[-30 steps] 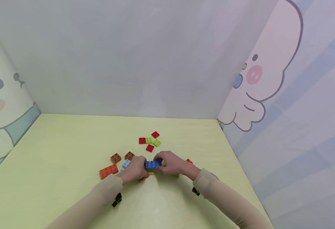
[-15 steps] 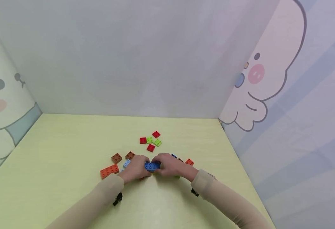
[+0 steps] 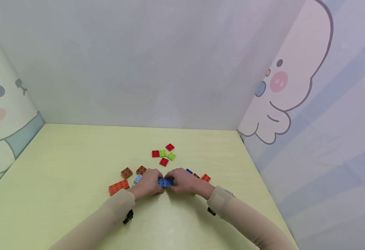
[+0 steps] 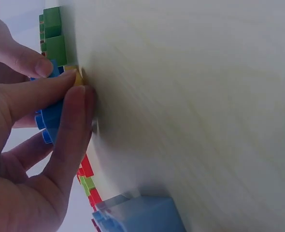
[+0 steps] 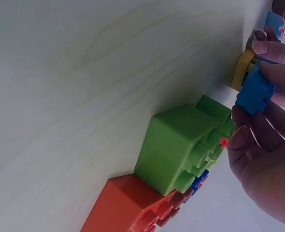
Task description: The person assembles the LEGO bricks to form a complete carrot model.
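Note:
In the head view a blue building brick (image 3: 165, 182) sits low between both hands. My left hand (image 3: 149, 182) grips its left end and my right hand (image 3: 184, 180) its right end, thumbs and fingers curled round it. Beneath the blue brick, a yellow brick (image 5: 241, 70) shows in the right wrist view, close to the table. The blue brick (image 5: 253, 92) looks slightly tilted over it there; whether their studs are joined I cannot tell. Fingers of the left hand (image 4: 29, 198) also touch the yellow brick (image 4: 78, 77) in the left wrist view.
Left of the hands lie an orange brick (image 3: 118, 186), brown bricks (image 3: 126, 172) and a light blue brick (image 3: 138, 178). Red (image 3: 164, 161) and lime (image 3: 171, 156) pieces lie behind. Green (image 5: 176, 145) and orange-red (image 5: 128, 203) bricks stand beside the right hand.
Both hands have brought the blue brick slightly down and left, over the yellow brick, which the head view no longer shows. Dark blue and brown pieces beyond the right hand have come into sight.

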`<state>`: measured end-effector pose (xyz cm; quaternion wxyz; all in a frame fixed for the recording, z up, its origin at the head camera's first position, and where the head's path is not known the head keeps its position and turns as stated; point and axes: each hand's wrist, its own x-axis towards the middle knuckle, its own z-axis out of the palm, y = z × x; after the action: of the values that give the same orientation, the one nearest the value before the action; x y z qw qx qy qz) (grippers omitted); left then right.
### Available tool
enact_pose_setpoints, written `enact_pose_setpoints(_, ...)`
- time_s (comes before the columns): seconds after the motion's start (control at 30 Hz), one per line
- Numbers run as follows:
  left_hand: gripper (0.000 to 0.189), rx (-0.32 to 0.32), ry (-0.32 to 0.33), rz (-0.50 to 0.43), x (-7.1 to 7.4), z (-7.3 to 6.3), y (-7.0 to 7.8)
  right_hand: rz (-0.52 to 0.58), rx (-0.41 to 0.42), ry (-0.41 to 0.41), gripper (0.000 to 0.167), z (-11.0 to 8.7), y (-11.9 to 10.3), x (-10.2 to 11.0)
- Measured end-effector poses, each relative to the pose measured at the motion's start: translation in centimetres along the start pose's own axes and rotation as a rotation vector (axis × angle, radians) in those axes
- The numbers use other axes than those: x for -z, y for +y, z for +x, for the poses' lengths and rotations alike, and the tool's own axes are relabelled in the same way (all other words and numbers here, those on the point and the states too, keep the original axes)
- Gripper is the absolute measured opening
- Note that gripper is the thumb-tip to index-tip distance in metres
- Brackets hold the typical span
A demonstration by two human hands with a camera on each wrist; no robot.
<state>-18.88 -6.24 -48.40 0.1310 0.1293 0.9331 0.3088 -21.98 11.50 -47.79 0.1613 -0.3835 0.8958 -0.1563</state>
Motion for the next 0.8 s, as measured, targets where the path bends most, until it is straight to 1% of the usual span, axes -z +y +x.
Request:
enact_pose_setpoints(0.13, 0.029, -0.004, -0.007, 0.009, 0.03, 0.04, -0.07, -0.006, -0.02, 0.004, 0.035, 0.09, -0.11, -0.1)
enact_pose_setpoints(0.33, 0.025, -0.013, -0.02, -0.005, 0.08, 0.21, -0.18, -0.002, -0.041, 0.024, 0.034, 0.21, -0.05, -0.44)
enact_pose_setpoints(0.53, 0.021, -0.026, -0.026, -0.013, 0.06, 0.34, -0.53, -0.015, -0.015, 0.048, 0.035, 0.38, 0.11, -0.62)
enact_pose_setpoints(0.67, 0.018, -0.04, -0.038, -0.026, -0.04, 0.29, -0.65, -0.018, -0.016, 0.068, 0.034, 0.33, 0.1, -0.79)
enact_pose_setpoints(0.8, 0.015, -0.058, -0.035, -0.011, -0.23, 0.22, -0.72, -0.027, -0.01, 0.091, 0.033, 0.19, 0.09, -1.01)
